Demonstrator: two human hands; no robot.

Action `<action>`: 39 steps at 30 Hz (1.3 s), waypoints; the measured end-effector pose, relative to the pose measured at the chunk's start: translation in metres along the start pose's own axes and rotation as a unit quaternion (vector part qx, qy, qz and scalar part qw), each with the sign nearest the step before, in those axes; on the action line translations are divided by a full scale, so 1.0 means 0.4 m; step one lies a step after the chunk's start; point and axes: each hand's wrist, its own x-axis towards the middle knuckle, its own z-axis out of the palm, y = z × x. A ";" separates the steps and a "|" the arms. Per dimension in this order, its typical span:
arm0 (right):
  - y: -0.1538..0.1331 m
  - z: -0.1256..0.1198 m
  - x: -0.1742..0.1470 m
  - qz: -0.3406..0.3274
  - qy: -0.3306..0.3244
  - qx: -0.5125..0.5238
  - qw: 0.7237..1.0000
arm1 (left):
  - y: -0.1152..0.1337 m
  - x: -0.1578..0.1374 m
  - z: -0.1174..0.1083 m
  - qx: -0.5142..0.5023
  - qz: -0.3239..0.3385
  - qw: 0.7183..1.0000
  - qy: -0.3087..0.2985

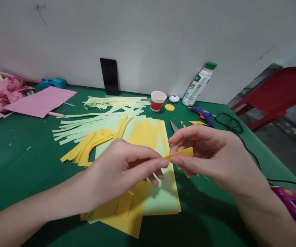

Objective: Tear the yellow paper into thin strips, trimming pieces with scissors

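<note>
A yellow paper strip (181, 153) is stretched between my two hands, above the stacked paper. My left hand (127, 171) pinches its left end between thumb and forefinger. On the other side, my right hand (209, 151) has its thumb against the strip's lower edge and its fingers curled behind; the strip's free end points right. Below lie pale green sheets (160, 202) and a yellow sheet (127, 226). Cut yellow strips (86, 147) fan out left of my left hand. Behind my right hand, scissors (173, 126) are partly hidden.
Pale green strips (78, 127) and pink paper (42, 101) lie left. Along the wall stand a phone (109, 76), a paper cup (158, 101) and a leaning bottle (199, 84). A blue glue gun (201, 115) with a black cord (230, 123) lies right, near a red chair (281, 89).
</note>
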 end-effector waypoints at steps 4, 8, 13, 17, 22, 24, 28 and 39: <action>-0.006 0.010 -0.001 0.006 0.023 0.002 1.000 | 0.006 0.003 0.001 -0.086 -0.009 0.996 0.026; -0.013 0.011 -0.001 0.035 0.015 -0.012 0.999 | 0.010 0.001 -0.002 -0.091 -0.006 0.995 0.044; -0.011 0.011 -0.003 0.060 -0.002 0.015 0.998 | 0.014 -0.004 -0.004 -0.106 -0.022 0.994 0.032; -0.011 0.011 -0.003 0.079 -0.025 0.026 0.996 | 0.015 -0.002 -0.002 -0.115 -0.032 0.993 0.022; -0.005 0.018 -0.002 0.059 -0.044 0.002 0.997 | 0.011 0.000 -0.002 -0.082 -0.031 0.996 0.008; -0.001 0.024 -0.002 0.036 -0.035 -0.036 0.998 | 0.007 -0.002 -0.001 -0.049 -0.019 0.999 0.009; 0.002 0.032 -0.001 0.012 -0.024 -0.081 0.996 | 0.002 -0.007 0.001 0.001 0.002 1.000 0.013; 0.001 0.022 0.008 0.145 -0.082 0.032 0.986 | -0.012 -0.005 0.000 -0.101 -0.041 0.993 -0.047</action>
